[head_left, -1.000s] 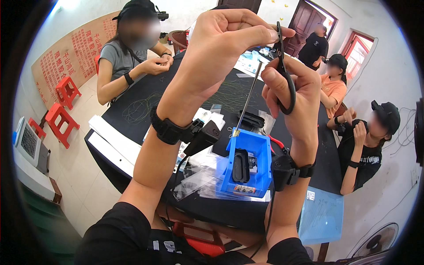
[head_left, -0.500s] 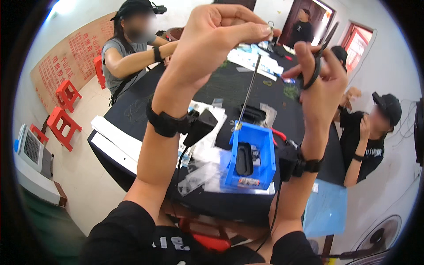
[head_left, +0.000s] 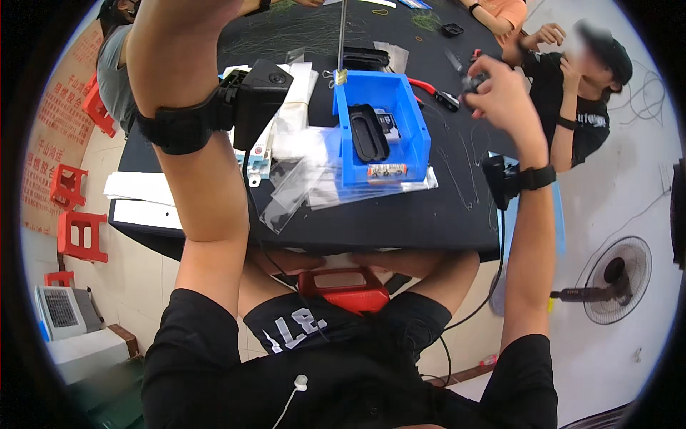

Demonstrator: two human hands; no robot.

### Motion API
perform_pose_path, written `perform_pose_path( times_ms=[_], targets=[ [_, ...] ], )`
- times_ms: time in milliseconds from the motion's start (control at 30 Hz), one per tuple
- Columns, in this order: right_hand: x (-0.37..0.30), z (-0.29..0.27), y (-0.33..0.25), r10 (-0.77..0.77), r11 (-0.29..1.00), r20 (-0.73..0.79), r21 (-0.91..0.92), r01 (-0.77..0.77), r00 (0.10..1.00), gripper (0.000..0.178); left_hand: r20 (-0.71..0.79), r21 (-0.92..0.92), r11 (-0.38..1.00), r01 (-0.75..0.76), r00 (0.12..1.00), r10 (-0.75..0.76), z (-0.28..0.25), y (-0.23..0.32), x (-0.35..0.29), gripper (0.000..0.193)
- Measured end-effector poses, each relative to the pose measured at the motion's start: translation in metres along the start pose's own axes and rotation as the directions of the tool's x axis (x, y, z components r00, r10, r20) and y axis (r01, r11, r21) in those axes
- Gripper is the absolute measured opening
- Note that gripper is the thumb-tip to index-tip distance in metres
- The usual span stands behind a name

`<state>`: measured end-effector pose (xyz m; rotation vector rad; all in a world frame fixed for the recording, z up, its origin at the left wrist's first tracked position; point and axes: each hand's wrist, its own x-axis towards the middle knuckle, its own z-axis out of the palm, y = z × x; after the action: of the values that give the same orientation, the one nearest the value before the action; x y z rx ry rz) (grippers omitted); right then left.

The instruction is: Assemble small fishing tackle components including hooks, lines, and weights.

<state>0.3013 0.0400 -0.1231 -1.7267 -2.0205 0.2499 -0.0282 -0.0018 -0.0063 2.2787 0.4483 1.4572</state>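
Observation:
My left arm reaches up past the top edge of the head view. Only the base of my left hand [head_left: 196, 18] shows there, and its fingers are cut off. On the right, above the table, my right hand [head_left: 506, 100] is closed around small dark-handled scissors [head_left: 471, 84], blurred by motion, with the blade up and to the left. Between my arms stands a blue plastic bin [head_left: 417, 154] holding a black oblong tray [head_left: 369, 134]. A thin metal rod [head_left: 341, 39] rises from its far left corner, beside a small clip. Red-handled pliers [head_left: 432, 91] lie right of the bin.
Clear plastic bags [head_left: 300, 187] and white paper sheets [head_left: 146, 200] lie on the black table [head_left: 400, 222]. Another black tray [head_left: 364, 57] and green line [head_left: 286, 32] are farther back. Co-workers sit left and right. A fan [head_left: 614, 279] stands at the right.
The view has tipped downward. My left hand has gone mostly out at the top, and my right hand with the scissors has come away from it, lower and to the right.

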Motion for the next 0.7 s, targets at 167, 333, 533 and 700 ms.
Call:
perform_pose_path(
  times_ms=[167, 333, 533, 700],
  targets=[
    [-0.032, 0.038, 0.020, 0.148, 0.989, 0.201, -0.011, -0.149, 0.968, 0.026, 0.027, -0.083, 0.995, -0.048, 0.998, 0.050, 0.001, -0.008, 0.000, 0.023],
    [-0.028, 0.062, 0.042, 0.181, 0.983, 0.152, 0.012, -0.185, 0.972, 0.032, 0.073, -0.065, 0.998, 0.011, 0.997, -0.006, 0.004, -0.009, 0.003, 0.023],
    [0.001, 0.072, 0.084, 0.133, 0.981, -0.004, -0.145, -0.132, 0.991, 0.033, 0.108, -0.129, 0.986, 0.106, 0.990, -0.092, 0.001, 0.005, 0.005, 0.022],
    [0.004, 0.078, 0.092, 0.045, 0.949, -0.026, -0.310, -0.051, 0.999, 0.033, 0.199, -0.139, 0.981, 0.137, 0.974, -0.108, -0.007, 0.012, 0.004, 0.017]
  ],
)
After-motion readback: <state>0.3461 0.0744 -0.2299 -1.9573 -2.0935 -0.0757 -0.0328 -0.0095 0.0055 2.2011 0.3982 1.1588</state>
